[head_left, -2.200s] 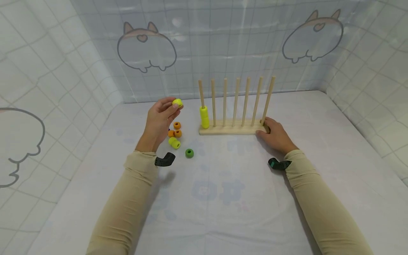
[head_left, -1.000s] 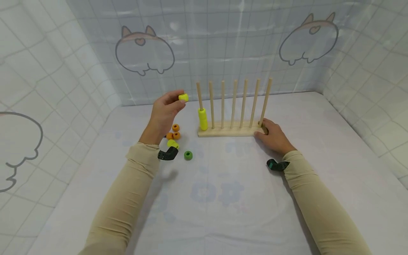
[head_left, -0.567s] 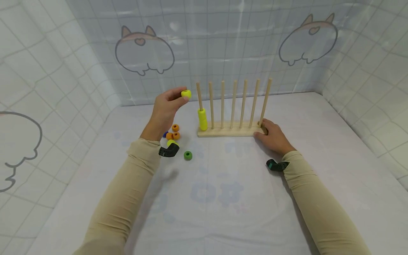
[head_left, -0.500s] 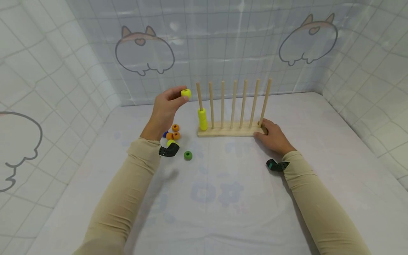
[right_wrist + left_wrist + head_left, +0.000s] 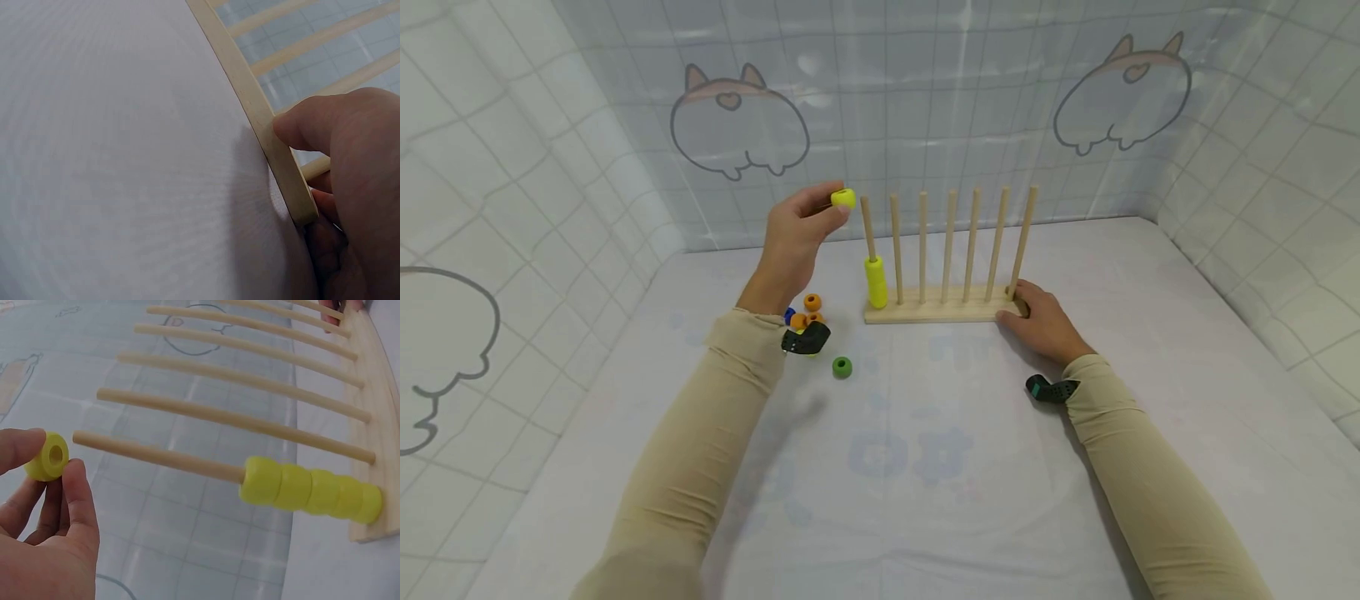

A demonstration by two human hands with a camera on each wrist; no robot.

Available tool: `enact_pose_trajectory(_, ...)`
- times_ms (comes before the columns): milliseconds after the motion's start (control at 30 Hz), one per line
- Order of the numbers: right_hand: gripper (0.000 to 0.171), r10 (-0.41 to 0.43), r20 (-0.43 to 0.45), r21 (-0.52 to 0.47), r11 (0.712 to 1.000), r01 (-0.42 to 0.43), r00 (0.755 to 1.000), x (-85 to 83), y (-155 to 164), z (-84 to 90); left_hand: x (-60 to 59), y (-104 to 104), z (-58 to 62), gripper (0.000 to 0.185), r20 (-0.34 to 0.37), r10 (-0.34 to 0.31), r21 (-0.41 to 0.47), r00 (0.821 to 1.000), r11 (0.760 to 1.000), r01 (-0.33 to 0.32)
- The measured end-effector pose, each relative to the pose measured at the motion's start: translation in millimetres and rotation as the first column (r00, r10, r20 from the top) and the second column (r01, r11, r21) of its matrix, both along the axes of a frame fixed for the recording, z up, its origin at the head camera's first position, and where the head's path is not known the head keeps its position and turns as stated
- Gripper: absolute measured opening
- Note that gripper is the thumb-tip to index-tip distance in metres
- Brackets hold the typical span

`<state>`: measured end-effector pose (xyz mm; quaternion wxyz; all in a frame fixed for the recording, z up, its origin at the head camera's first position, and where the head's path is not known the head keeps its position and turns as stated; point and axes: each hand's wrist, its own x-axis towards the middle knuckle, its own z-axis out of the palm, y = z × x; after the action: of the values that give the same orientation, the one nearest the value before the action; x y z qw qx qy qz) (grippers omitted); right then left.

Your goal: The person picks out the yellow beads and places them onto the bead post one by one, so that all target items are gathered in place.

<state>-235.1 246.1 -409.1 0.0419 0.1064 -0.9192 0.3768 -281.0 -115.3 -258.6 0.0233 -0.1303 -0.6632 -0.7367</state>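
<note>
Two hands are at work on a white cloth-covered table (image 5: 925, 467), and the account runs from the left side to the right.

Farthest left on the table lies a small heap of loose beads: orange beads (image 5: 812, 302), a blue bead (image 5: 789, 315) partly hidden behind the left sleeve, and, a little nearer the person, a green bead (image 5: 842, 367) lying apart from the rest.

Above this heap the left hand (image 5: 793, 237) is raised off the table. It pinches a yellow bead (image 5: 842, 198) between thumb and fingertips; the left wrist view shows the bead's hole turned toward the tip of the first peg (image 5: 156, 455), with the bead just beside that tip and not yet on it.

Next comes the wooden rack (image 5: 940, 312), a flat base with seven upright pegs in a row. Its leftmost peg carries a stack of yellow beads (image 5: 876, 282) resting against the base; the left wrist view shows them pressed together in a row. The other pegs are bare.

At the right end of the rack, the right hand (image 5: 1041, 321) rests on the table and grips the end of the base, thumb on the front edge and fingers curled behind it near the last peg, as the right wrist view shows.
</note>
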Motion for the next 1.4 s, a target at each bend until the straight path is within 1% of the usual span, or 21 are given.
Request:
enact_pose_trajectory(100,0.053,-0.003,0.013,0.004,1.000,0.003,1.000,0.4,0.0,0.3,-1.7,4.6,0.8,0.039,-0.024,-0.007,0.002,1.000,1.000,0.007)
enact_pose_trajectory(200,0.054,-0.004,0.020,0.009,1.000,0.003,1.000,0.5,0.2,0.4,-3.9,9.1,1.1,0.039,-0.032,-0.006,0.008,0.999,1.000,0.006)
enact_pose_trajectory(433,0.055,-0.012,0.032,0.023,1.000,0.011,0.999,-2.4,0.5,-1.9,-6.2,11.7,2.0,0.038,-0.014,0.021,0.025,1.000,0.999,-0.021)
enact_pose_trajectory(633,0.054,-0.024,0.031,0.020,1.000,0.023,0.999,-3.5,0.0,-2.3,-8.9,12.1,4.2,0.038,-0.008,0.028,0.015,1.000,1.000,-0.028)
enact_pose_trajectory(900,0.054,-0.010,0.035,0.025,1.000,0.009,0.999,-2.0,-0.5,0.1,-14.3,14.7,5.3,0.037,-0.009,0.033,-0.013,0.999,0.999,-0.033)
enact_pose_trajectory(1133,0.055,-0.007,0.040,0.020,1.000,0.006,0.999,-0.4,-1.1,1.3,-16.9,16.9,4.7,0.039,-0.027,0.021,-0.046,0.999,0.999,-0.022)
enact_pose_trajectory(1300,0.054,-0.010,0.037,0.022,1.000,0.009,0.999,-0.6,-1.1,1.7,-16.3,18.3,4.7,0.039,-0.045,0.003,-0.044,0.999,0.999,-0.005)
enact_pose_trajectory(1400,0.054,-0.014,0.037,0.026,1.000,0.013,0.999,-0.9,-0.4,1.2,-15.8,19.3,4.4,0.039,-0.058,-0.011,-0.059,0.998,0.998,0.007)
